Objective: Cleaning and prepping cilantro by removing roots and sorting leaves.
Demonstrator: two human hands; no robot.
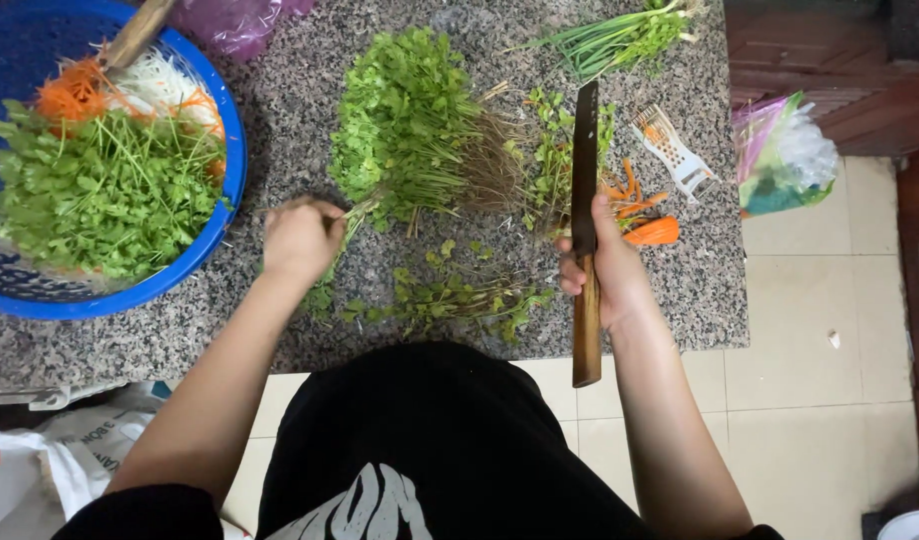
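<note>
The left hand (302, 238) pinches herb stems (355, 215) on the counter (280, 110); the right hand (605, 270) grips a knife (584, 170), blade pointing far.

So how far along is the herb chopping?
Done: the blue basket already holds cut greens and carrot shreds. In hand: the left hand grips a few stems, and the right hand holds the knife upright. Left: a big herb bunch with its roots on, plus green onions.
</note>
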